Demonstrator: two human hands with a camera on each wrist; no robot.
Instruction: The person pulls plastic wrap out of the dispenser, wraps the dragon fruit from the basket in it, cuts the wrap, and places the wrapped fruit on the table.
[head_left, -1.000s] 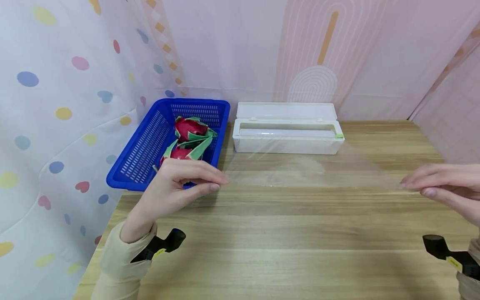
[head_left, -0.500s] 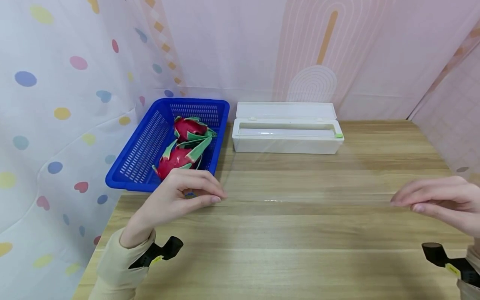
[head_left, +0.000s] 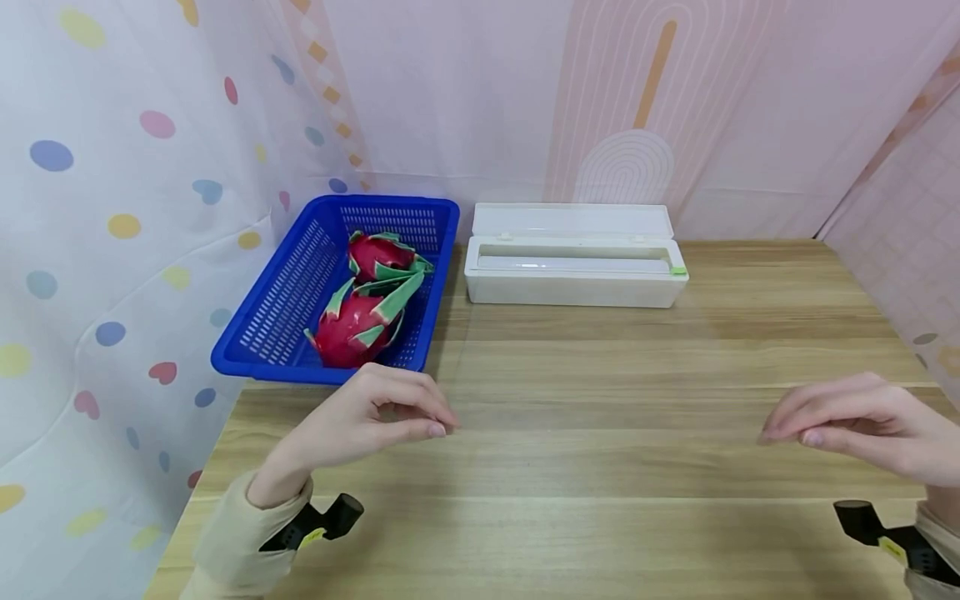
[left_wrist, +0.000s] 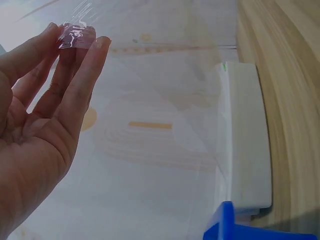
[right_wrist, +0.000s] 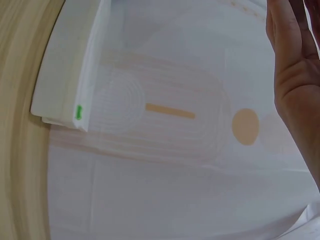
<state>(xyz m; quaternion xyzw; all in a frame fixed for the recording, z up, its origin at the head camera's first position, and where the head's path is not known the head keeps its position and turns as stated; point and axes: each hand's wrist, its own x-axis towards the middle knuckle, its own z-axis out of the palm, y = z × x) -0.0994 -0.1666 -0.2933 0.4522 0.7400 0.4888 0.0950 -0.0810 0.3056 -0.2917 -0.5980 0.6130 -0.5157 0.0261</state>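
Observation:
A sheet of clear plastic wrap stretches between my two hands, hardly visible against the table in the head view. My left hand pinches one corner between thumb and fingertips; the film shines over those fingers in the left wrist view. At the other corner, my right hand pinches the film with thumb and fingers together; its fingertips are cut off in the right wrist view. Behind the sheet stands a white wrap dispenser box, lid up, with a roll inside and a small green piece at its right end.
To the left, a blue plastic basket holds two red dragon fruits, one nearer and one farther back. All of this is on a wood-grain table. Patterned cloth hangs behind and at both sides.
Both hands have come down and toward me, drawing the wrap with them. The right hand has also shifted a little left. The basket and dispenser box stay where they were.

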